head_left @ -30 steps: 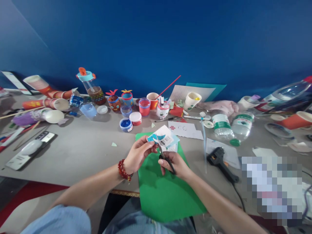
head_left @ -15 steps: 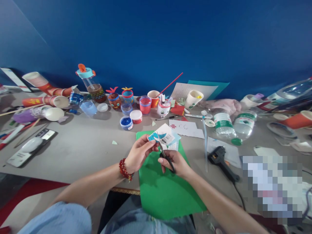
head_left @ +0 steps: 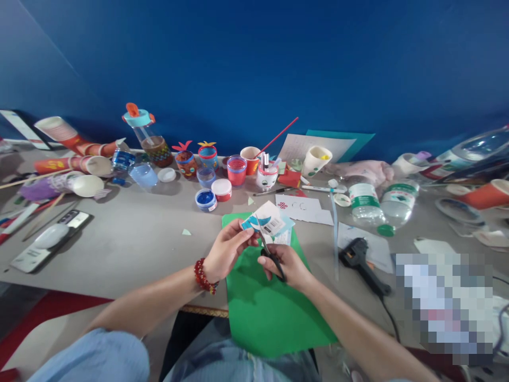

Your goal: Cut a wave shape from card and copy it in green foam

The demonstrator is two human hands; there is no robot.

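Observation:
My left hand (head_left: 230, 248), with a red bead bracelet at the wrist, pinches a piece of white and blue printed card (head_left: 272, 224) bearing a barcode. In my right hand (head_left: 291, 265) is a pair of black-handled scissors (head_left: 267, 249). Their blades point up and away from me and lie across the card, near my left fingertips. Whether the blades are cutting at this instant I cannot tell. Beneath both hands a green sheet (head_left: 274, 318) spreads over the table edge. Another printed piece of paper (head_left: 283, 236) shows just behind the scissors.
Paint jars (head_left: 205, 199) and decorated cups (head_left: 267, 176) line the back. A glue gun (head_left: 363, 265) with a cord lies to the right, near plastic bottles (head_left: 365, 204). At left are a phone (head_left: 51, 241) and stacked paper cups (head_left: 75, 165).
Almost nothing differs. Both hands, the card and the scissors keep practically the same place; the view has shifted very slightly.

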